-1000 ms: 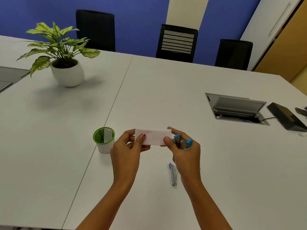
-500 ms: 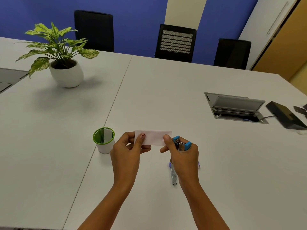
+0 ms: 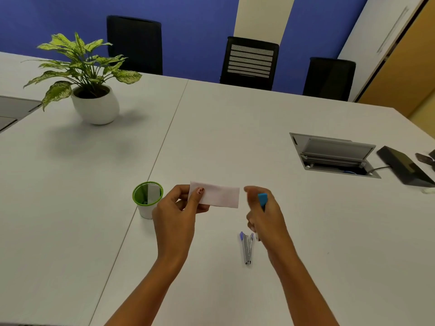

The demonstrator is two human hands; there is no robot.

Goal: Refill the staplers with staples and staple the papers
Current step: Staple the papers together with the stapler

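Left hand [image 3: 175, 209] pinches paper slip [image 3: 217, 195] by one end, free end exposed; right hand [image 3: 264, 214] closed around blue stapler [image 3: 262, 200], just beside it.

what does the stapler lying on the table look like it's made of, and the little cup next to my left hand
Stapler on the table: shiny silver body that glints like metal, purple tips probably plastic. Cup: smooth matte white wall with a bright green rim, likely plastic, though the look leaves that open.

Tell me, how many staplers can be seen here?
2. A blue stapler is in the right hand; a purple stapler lies on the table beneath it. None seems hidden.
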